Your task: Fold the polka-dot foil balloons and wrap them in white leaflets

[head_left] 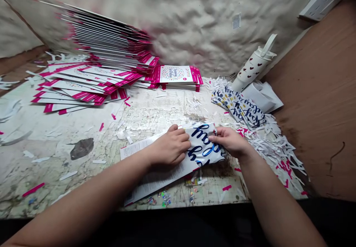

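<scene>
A white printed packet (164, 178), dense with small text, lies at a slant near the table's front edge. Over its right end is a folded shiny foil balloon (204, 139), white with dark blue script lettering. My left hand (174, 145) presses down with curled fingers where the packet meets the balloon. My right hand (232, 141) pinches the balloon's right edge between thumb and fingers. Whether the balloon's left end lies inside or on top of the packet is hidden under my left hand.
Pink-edged flat packets (111, 39) form a tall leaning stack, with a smaller stack (176, 74) beside it. More folded foil balloons (241, 108) lie right, before a white tumbler with hearts (254, 67). Paper strips (275, 143) heap along the brown side wall (328, 110).
</scene>
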A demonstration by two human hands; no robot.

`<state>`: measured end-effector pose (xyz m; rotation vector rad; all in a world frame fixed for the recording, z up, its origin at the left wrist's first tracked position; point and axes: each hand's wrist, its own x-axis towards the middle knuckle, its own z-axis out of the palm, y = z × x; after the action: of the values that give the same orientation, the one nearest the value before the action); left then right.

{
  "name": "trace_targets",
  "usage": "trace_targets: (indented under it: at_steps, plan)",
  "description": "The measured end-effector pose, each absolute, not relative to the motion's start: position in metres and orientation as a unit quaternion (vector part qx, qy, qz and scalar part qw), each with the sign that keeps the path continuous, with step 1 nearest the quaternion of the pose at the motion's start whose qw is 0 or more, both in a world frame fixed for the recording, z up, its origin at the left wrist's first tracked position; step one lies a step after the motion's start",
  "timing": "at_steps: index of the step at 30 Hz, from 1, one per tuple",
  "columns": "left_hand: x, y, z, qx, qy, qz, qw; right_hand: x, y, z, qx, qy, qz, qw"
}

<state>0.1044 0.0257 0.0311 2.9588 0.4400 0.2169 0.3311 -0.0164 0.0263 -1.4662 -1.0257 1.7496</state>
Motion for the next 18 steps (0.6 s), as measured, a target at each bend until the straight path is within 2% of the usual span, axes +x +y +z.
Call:
trace_targets:
  at_steps: [3,6,8,15,16,18]
  plan:
    - [0.103,0.023,0.035,0.982,0.159,0.062,0.076,0.326,-0.007,0.030,-0.559,-0.414,0.646,0.315]
    - [0.101,0.022,0.038,0.979,0.176,0.062,0.087,0.322,-0.002,0.033,-0.605,-0.438,0.550,0.374]
    - [0.102,0.021,0.040,0.977,0.180,0.069,0.092,0.315,-0.001,0.035,-0.625,-0.451,0.511,0.382]
    - [0.100,0.020,0.039,0.974,0.188,0.088,0.092,0.280,0.005,0.045,-0.572,-0.564,0.546,0.236]
    - [0.098,0.021,0.041,0.972,0.199,0.092,0.082,0.283,0.003,0.048,-0.561,-0.575,0.541,0.248]
    - [0.094,0.022,0.047,0.964,0.234,0.115,0.047,0.292,-0.003,0.056,-0.564,-0.582,0.484,0.329]
